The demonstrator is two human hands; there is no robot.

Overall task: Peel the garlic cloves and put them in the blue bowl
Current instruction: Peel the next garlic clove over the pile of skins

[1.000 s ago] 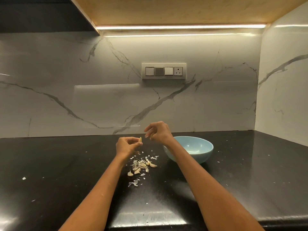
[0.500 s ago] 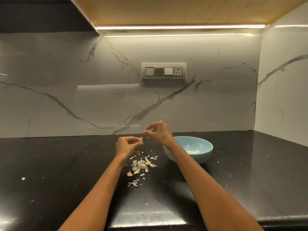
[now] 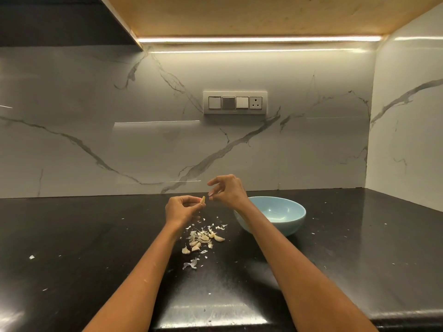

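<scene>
Peeling a clove above the scraps

Mid-frame, the left hand [image 3: 182,208] pinches a garlic clove [image 3: 203,200]; the right hand [image 3: 227,191] pinches something tiny, seemingly skin. A slip could drop the clove among loose cloves [image 3: 203,239] on the counter [image 3: 72,236], missing the blue bowl [image 3: 275,215].

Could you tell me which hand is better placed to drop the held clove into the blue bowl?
Left, probably: the left hand already pinches the clove. The right hand is nearer the bowl but holds no clove.
</scene>
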